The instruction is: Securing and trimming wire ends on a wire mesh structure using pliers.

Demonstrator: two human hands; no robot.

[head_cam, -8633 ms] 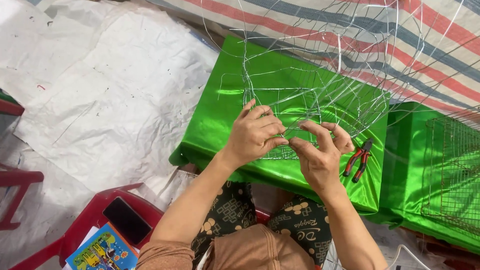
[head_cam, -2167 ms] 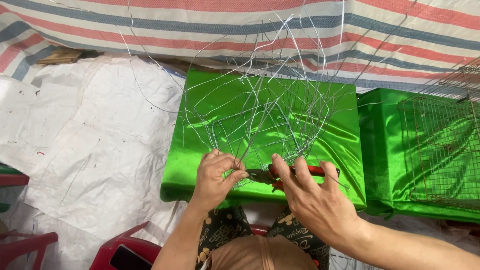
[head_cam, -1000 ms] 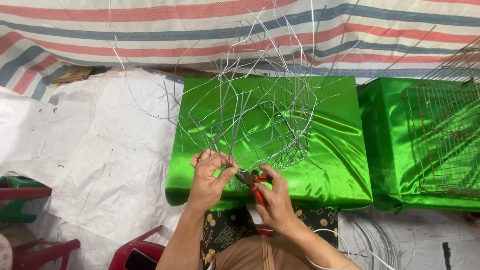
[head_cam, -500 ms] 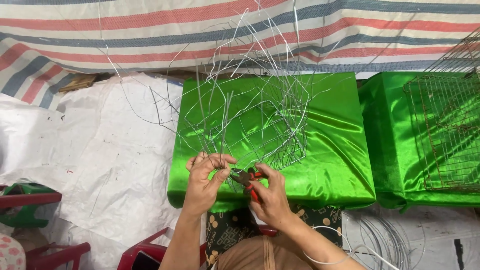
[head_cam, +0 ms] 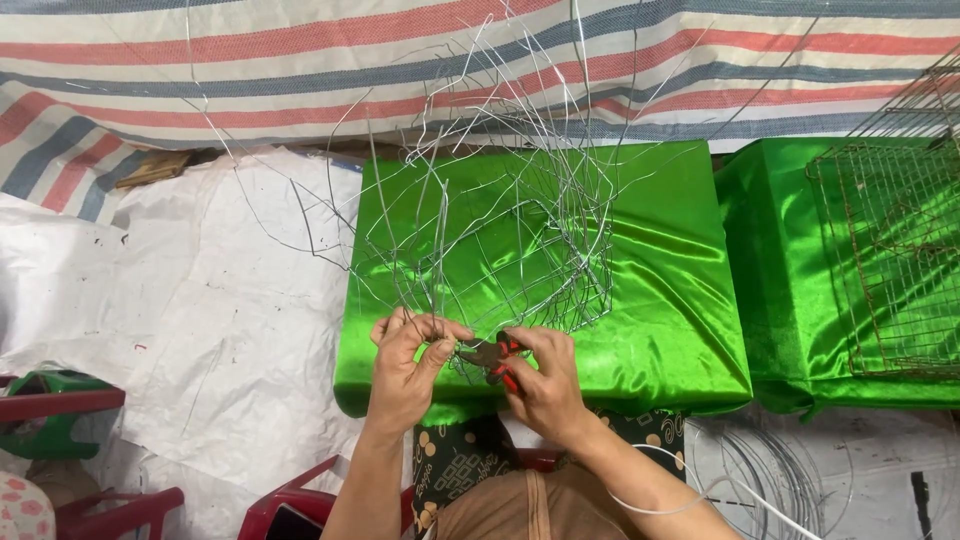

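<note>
Between both hands, wire frame [head_cam: 500, 240] splays tangled, silvery, unfinished

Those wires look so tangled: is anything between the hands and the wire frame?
Nothing visible: the left hand already grips the silver wire frame, and the right hand holds red-handled pliers at it.

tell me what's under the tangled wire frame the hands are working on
Under the wire frame lies a block covered in shiny green cloth. The cloth hides what the block is made of. The left hand pinches wires; the right hand holds red-handled pliers.
</note>
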